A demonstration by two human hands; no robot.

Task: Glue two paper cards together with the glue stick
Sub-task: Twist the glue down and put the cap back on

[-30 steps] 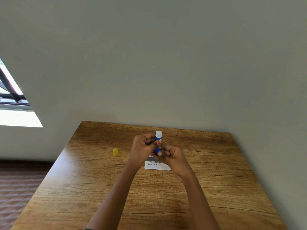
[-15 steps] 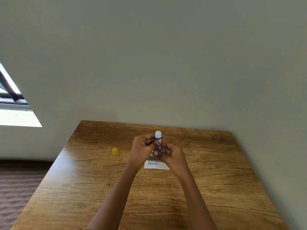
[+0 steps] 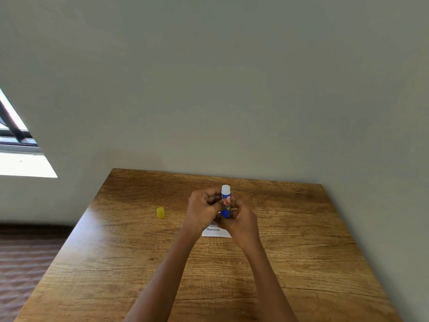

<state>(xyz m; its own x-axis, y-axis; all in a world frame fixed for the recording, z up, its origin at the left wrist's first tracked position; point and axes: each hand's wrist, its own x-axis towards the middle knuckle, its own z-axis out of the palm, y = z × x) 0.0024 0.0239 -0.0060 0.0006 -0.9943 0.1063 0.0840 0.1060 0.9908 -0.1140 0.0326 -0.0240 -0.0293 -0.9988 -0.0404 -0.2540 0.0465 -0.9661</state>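
A wooden table (image 3: 301,252) with a strong brown grain fills the lower part of the view. Its far edge stands against a plain grey-green wall (image 3: 232,89), which rises behind the table and also runs along its right side. To the left of the table and higher up, a window (image 3: 14,126) with a dark frame is set in the wall, with a sill (image 3: 23,165) in bright light below it. Left of the table and lower down lies a reddish-brown floor (image 3: 27,263) with a diamond pattern.

Upright glue stick (image 3: 225,195) between left hand (image 3: 203,208) and right hand (image 3: 242,220), over printed card (image 3: 217,232), yellow cap (image 3: 160,212) nearby
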